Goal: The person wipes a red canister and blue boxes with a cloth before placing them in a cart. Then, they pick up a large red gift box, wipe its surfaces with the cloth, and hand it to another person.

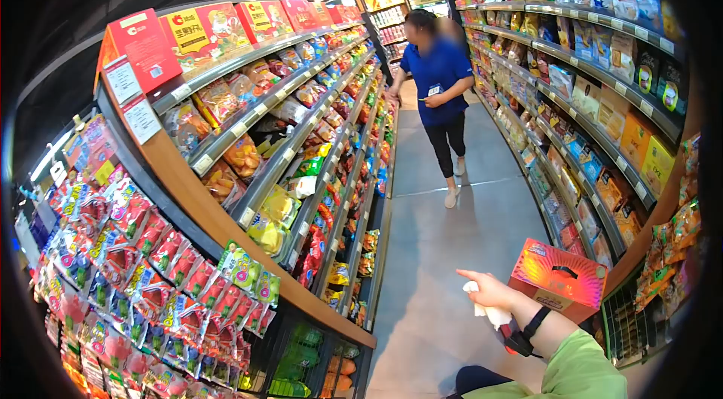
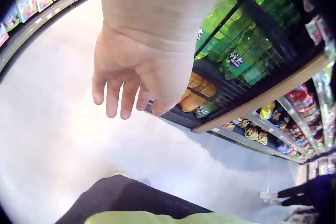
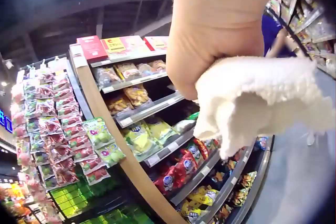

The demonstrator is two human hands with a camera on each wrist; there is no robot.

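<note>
In the head view my right hand (image 1: 491, 292) reaches out over the aisle, its index finger extended toward the left shelves. The other fingers grip a crumpled white cloth (image 1: 493, 314), which hangs below the palm. Large in the right wrist view, the same cloth (image 3: 268, 90) droops from under the hand (image 3: 218, 40). My left hand (image 2: 142, 71) hangs with its fingers loosely extended over the floor, holding nothing. Beside it in the left wrist view stands a wire rack with green bottles (image 2: 241, 58).
A person in a blue shirt (image 1: 440, 71) stands ahead in the aisle (image 1: 429, 248). Snack shelves (image 1: 301, 128) line the left, more shelves (image 1: 587, 98) the right. Candy bags (image 1: 151, 263) hang on the near left shelf end. A red-orange box (image 1: 561, 271) stands beyond my right forearm.
</note>
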